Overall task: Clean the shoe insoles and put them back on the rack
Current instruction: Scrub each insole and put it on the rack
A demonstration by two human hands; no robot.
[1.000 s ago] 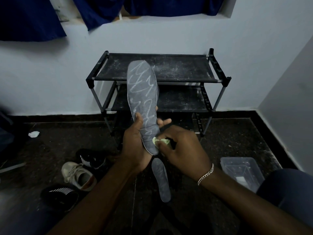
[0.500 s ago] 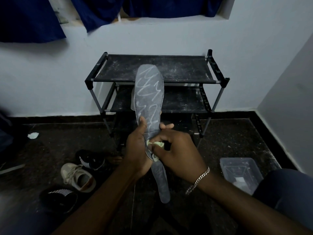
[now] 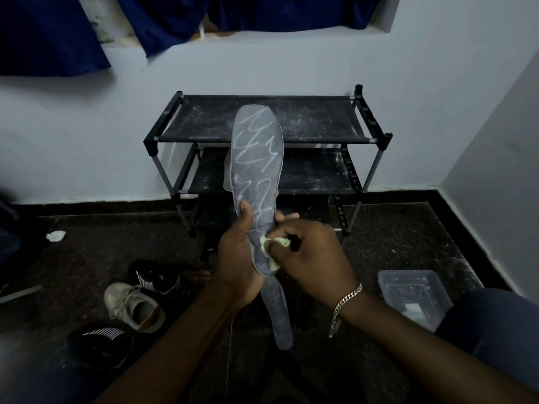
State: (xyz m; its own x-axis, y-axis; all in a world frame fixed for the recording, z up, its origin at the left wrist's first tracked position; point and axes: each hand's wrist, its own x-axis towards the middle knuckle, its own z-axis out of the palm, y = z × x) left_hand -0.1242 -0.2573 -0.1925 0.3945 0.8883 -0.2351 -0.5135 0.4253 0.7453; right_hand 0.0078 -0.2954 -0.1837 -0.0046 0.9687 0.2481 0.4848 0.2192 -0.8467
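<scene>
A grey insole (image 3: 256, 158) scrawled with white chalk lines stands upright in front of me. My left hand (image 3: 236, 263) grips its heel end, thumb on the face. My right hand (image 3: 309, 258) pinches a small pale green cloth (image 3: 274, 246) against the lower part of the insole. A second grey insole (image 3: 278, 313) lies on the dark floor below my hands. Behind stands the black shoe rack (image 3: 291, 121), its shelves dusted white.
On the floor at the left lie black striped shoes (image 3: 154, 275) (image 3: 99, 342) and a beige sneaker (image 3: 134, 307). A clear plastic box (image 3: 414, 295) sits at the right by my knee. A white scrap (image 3: 55, 236) lies far left. White walls enclose the corner.
The insole has shifted a little to the right and lower against the rack. My right hand with the cloth has moved up along the heel part.
</scene>
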